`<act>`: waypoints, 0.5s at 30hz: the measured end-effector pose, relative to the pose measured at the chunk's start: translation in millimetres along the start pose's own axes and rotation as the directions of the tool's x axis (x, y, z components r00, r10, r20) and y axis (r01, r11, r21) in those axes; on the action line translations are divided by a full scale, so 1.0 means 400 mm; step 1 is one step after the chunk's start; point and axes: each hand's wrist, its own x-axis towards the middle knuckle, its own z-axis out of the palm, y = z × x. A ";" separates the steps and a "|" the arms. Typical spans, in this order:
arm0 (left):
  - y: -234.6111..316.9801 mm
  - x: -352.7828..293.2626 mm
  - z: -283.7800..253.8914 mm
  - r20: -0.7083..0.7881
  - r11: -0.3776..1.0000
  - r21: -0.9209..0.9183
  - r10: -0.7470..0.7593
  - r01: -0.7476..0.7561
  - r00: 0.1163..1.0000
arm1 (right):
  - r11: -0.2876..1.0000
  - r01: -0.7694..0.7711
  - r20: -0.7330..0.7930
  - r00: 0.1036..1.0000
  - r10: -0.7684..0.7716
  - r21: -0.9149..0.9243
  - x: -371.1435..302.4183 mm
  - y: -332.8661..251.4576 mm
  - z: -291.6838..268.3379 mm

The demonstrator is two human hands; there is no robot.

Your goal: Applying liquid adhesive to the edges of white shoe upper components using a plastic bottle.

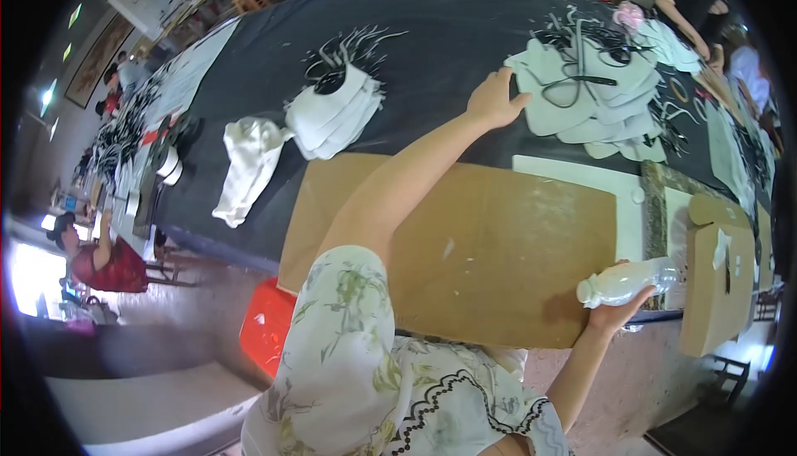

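Note:
My left hand reaches across the table to the left edge of a fanned stack of white, flat cut pieces with black and white straps. Its thumb stands apart from the fingers, and the fingertips are at the edge of the top piece; whether they press on it I cannot tell. Low on the right, my right hand is wrapped round a clear plastic squeeze bottle with whitish contents, lying tilted with its white end to the left. Beneath my arms lies a brown cardboard sheet.
A smaller strapped stack and a crumpled white cloth lie left on the black table cover. White board and an open cardboard box are at right. A red stool stands below. Other people work around.

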 end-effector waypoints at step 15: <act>-0.571 -0.204 -0.542 -0.171 0.883 0.194 -0.399 0.428 0.901 | 0.994 0.075 -0.062 0.995 -0.080 -0.076 0.008 0.012 -0.006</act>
